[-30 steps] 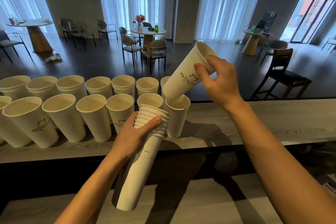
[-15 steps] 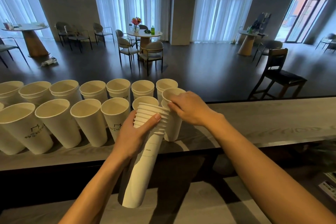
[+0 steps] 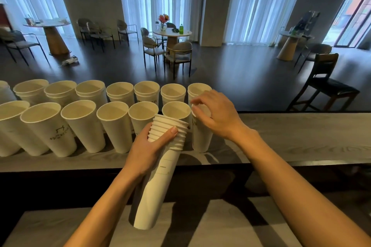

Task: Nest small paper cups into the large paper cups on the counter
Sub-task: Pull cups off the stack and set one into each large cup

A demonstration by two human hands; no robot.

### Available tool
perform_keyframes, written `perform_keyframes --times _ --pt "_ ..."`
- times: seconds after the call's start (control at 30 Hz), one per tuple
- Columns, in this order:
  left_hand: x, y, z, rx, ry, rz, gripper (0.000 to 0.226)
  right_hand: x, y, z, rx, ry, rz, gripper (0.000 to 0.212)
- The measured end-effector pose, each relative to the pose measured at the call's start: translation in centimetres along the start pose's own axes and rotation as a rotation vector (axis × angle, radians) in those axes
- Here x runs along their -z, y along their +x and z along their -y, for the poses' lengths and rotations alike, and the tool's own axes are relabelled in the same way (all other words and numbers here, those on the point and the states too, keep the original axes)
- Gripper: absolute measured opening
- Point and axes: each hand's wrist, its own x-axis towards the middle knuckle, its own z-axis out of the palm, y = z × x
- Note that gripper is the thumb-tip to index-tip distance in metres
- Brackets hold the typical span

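White paper packed rim on rim: a tall sleeve of nested white paper cups (image 3: 158, 176) leans up from six o'clock, ribbed rims uppermost. The left hand (image 3: 146, 146) grips it just under those rims, thumb across the front and fingers wrapped behind.

Just beyond, at one o'clock from the stack, the right hand (image 3: 218, 114) arches over the mouth of the rightmost tall white paper cup (image 3: 201, 138). Its fingers curl onto the far rim and its thumb lies against the near wall. The hand hides the inside, so I cannot tell whether a smaller cup is seated there. This cup stands on the grey wood-grain counter (image 3: 291, 136).

The front row of open white cups (image 3: 112, 126) runs off toward nine o'clock. The back row of white cups (image 3: 120, 92) shows doubled rims, so those are probably nested already.

These cups should be light, thin-walled and easily crushed mid-wall. The rolled rim is the stiff part, so fingertips belong there. Nested ones may cling, and empty ones will tip if knocked.

At twelve o'clock stands a round pale table with pink flowers (image 3: 172, 32), and at two o'clock a dark wooden bar stool (image 3: 325, 82).
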Motion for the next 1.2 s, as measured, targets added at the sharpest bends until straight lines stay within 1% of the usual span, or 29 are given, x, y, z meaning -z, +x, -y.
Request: perform_keyframes --times 0.03,0.07,0.1,0.17,0.2,0.23,0.3,0.37,0.4,0.47,0.53,0.6,0.63,0.67,0.77,0.83,0.93,0.97,1.07,1.13,1.2 --pt "0.3 -0.1 0.0 -0.001 -0.006 -0.001 0.058 0.1 0.1 1.2 0.011 0.1 -0.019 0.021" --pt "0.7 -0.1 0.0 0.0 -0.016 0.0 0.058 0.2 0.2 2.4 -0.005 0.223 0.037 0.019" --pt "1.0 -0.2 0.0 -0.001 -0.031 0.005 0.058 0.3 0.3 3.5 -0.046 0.35 0.164 0.018" --pt "1.9 -0.5 0.0 -0.007 -0.049 0.011 0.052 0.1 0.6 5.2 -0.136 0.58 0.491 0.021" --pt "2.3 -0.6 -0.1 -0.013 -0.05 0.016 0.046 -0.1 0.8 5.7 -0.144 0.644 0.597 0.021" --pt "2.6 -0.8 -0.2 -0.02 -0.047 0.025 0.041 -0.2 1.0 5.9 -0.135 0.672 0.643 0.021" --pt "3.3 -1.1 -0.4 -0.033 -0.036 0.051 0.034 -0.4 1.4 6.2 -0.126 0.69 0.641 0.019" --pt "4.1 -1.3 -0.3 -0.039 -0.024 0.072 0.036 -0.6 1.8 6.6 -0.141 0.728 0.601 0.014" --pt "4.5 -1.3 -0.1 -0.037 -0.012 0.077 0.038 -0.7 1.9 6.7 -0.159 0.755 0.572 0.01" --pt "5.3 -1.4 0.4 -0.028 0.013 0.071 0.053 -0.9 2.2 7.1 -0.182 0.769 0.534 0.007" --pt "6.0 -1.5 0.8 -0.013 0.029 0.05 0.063 -1.1 2.5 7.4 -0.156 0.713 0.581 0.01" --pt "6.3 -1.5 1.0 -0.001 0.055 0.031 0.065 -1.3 2.6 7.8 -0.133 0.669 0.621 0.013" --pt "6.3 -1.6 1.0 0.005 0.077 0.022 0.065 -1.2 2.6 8.0 -0.139 0.662 0.582 0.014" --pt "6.3 -1.6 0.9 0.009 0.103 0.014 0.066 -1.1 2.6 8.1 -0.16 0.659 0.5 0.016" --pt "6.0 -1.6 0.7 0.018 0.169 -0.026 0.065 0.2 2.7 7.9 -0.226 0.684 0.186 0.017" --pt "5.8 -1.5 0.5 0.023 0.165 -0.058 0.06 1.6 2.9 7.4 -0.214 0.67 -0.012 0.016" --pt "5.5 -1.2 0.2 0.024 0.15 -0.088 0.055 3.7 3.2 6.3 -0.148 0.543 -0.272 0.011" --pt "5.3 -1.1 0.1 0.025 0.148 -0.089 0.055 4.0 3.2 5.9 -0.118 0.465 -0.317 0.01" --pt "4.7 -1.1 -0.3 0.029 0.122 -0.085 0.048 3.6 3.2 4.8 -0.016 0.151 -0.349 0.025" --pt "4.2 -1.1 -0.5 0.018 0.107 -0.074 0.044 2.7 3.1 4.4 0.068 0.025 -0.341 0.029" --pt "3.8 -1.1 -0.5 0.014 0.101 -0.064 0.045 2.1 3.1 4.3 0.129 -0.047 -0.306 0.026"
